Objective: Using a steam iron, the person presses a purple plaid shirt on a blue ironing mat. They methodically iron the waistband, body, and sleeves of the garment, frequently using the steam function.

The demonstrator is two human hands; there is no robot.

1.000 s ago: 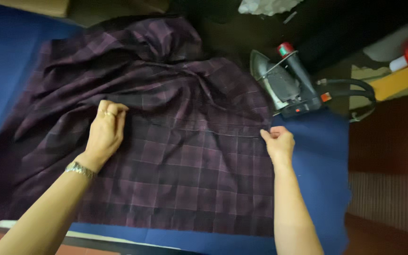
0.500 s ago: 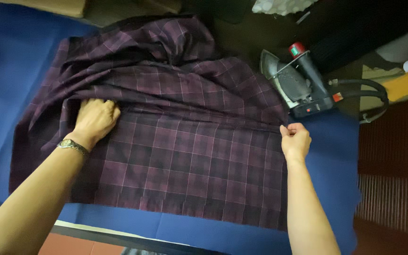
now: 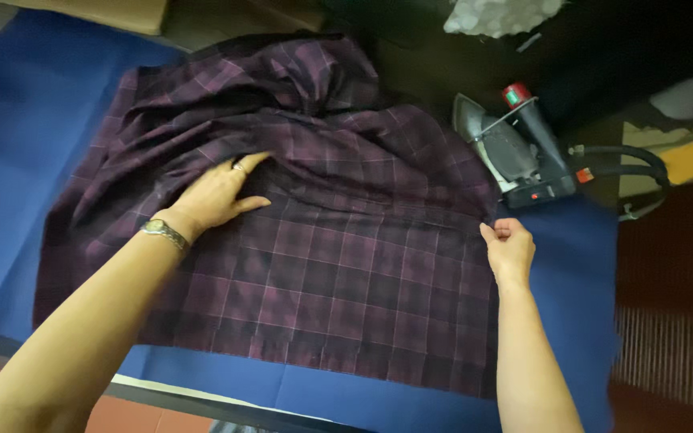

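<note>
Plaid cloth [image 3: 322,265] looked soft, light, limp; left hand [image 3: 218,192] lay spread flat on it, right hand [image 3: 509,244] pinched its edge

Iron [image 3: 515,152] seemingly crowds the right hand [image 3: 508,248]; blue cover [image 3: 18,160] lies open.

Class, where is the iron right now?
In the head view, the iron sits upper right, beyond the right hand, off the plaid cloth's right edge.

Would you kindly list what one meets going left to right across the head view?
Blue cover → left hand flat on the plaid fabric → right hand pinching the fabric's edge → iron → black hose.
</note>
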